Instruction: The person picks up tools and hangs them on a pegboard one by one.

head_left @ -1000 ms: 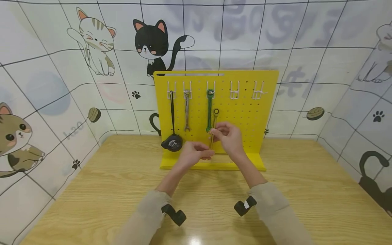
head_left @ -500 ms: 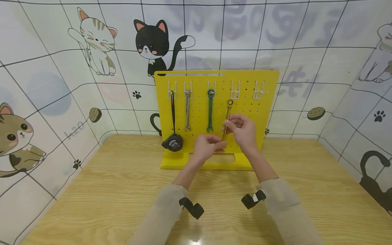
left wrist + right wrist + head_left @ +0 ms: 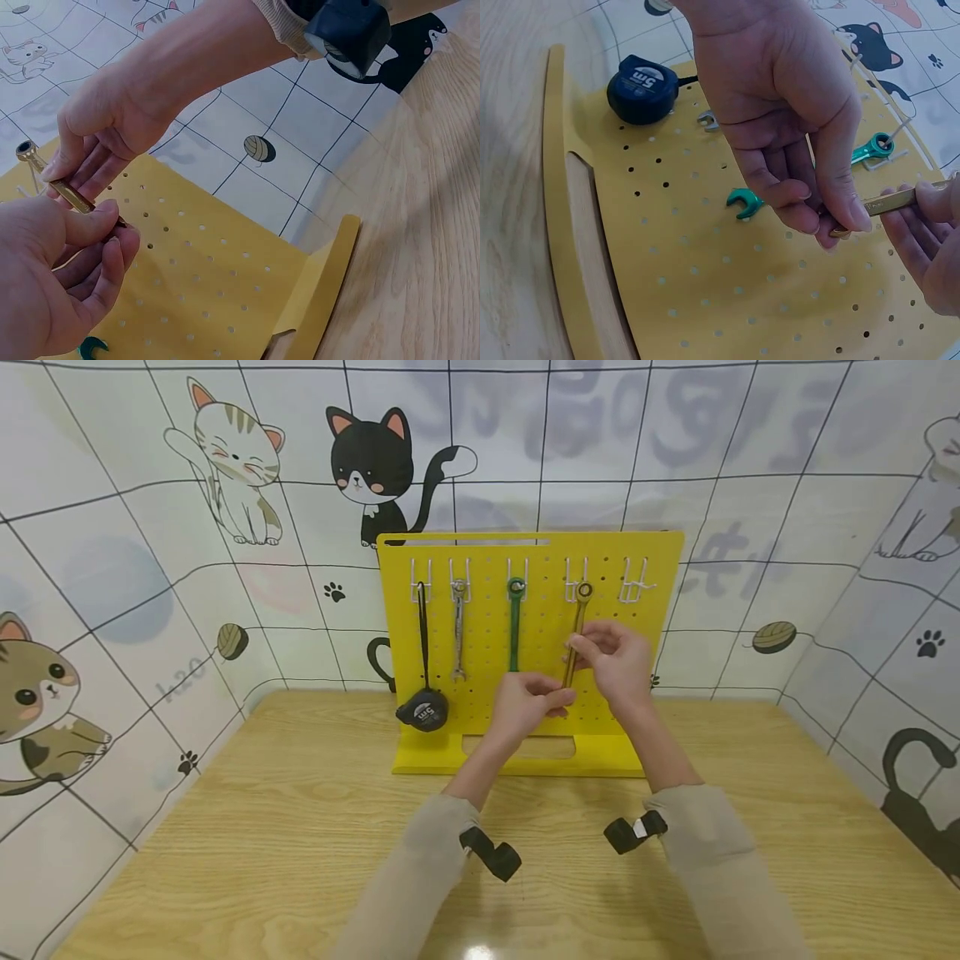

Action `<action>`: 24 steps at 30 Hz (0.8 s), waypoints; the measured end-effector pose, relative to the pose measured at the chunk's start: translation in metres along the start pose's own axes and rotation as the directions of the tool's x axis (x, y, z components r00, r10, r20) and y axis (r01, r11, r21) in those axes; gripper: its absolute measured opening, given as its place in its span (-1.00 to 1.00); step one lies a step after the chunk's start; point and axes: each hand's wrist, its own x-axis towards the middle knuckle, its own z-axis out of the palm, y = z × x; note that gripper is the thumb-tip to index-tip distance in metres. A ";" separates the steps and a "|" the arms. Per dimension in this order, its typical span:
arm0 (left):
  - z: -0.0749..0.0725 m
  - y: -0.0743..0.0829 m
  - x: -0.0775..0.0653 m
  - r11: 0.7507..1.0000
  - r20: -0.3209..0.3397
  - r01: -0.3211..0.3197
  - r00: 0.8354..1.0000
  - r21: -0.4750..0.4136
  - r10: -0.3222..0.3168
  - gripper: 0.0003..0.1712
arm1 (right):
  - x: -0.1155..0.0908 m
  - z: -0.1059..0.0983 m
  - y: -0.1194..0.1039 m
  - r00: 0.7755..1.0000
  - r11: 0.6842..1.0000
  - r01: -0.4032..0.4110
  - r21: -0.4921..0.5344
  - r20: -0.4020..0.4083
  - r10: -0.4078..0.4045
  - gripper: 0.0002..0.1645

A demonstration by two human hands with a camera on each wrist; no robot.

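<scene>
A gold-coloured combination wrench [image 3: 580, 618] stands nearly upright before the yellow pegboard [image 3: 480, 710], its ring end up at the fourth hook [image 3: 573, 578]. My right hand [image 3: 618, 664] pinches the shaft at mid-length between thumb and fingers. Lower down, my left hand [image 3: 528, 703] pinches the bottom end, which its fingers hide in the head view. In the left wrist view the wrench [image 3: 71, 193] spans both hands. Whether the ring touches the hook I cannot tell. A green wrench [image 3: 515, 627] hangs on the third hook, just left of the gold one, its lower end behind my left hand.
A silver wrench [image 3: 459, 635] hangs on the second hook. On the first hangs a black tape measure [image 3: 426, 710] by its strap. The fifth hook [image 3: 633, 581] bears nothing. The board stands on a wooden table [image 3: 300, 827], with a cat-patterned cloth [image 3: 300, 643] behind it.
Both hands have moved right and upward with the gold wrench, from beside the green wrench to the fourth hook. The hanging tools have stayed in place.
</scene>
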 end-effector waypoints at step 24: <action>0.009 -0.010 0.014 0.998 -0.065 0.038 0.997 -0.046 -0.041 -0.87 | 0.020 -0.001 0.009 0.999 0.995 -0.038 -0.097 0.018 0.040 -0.69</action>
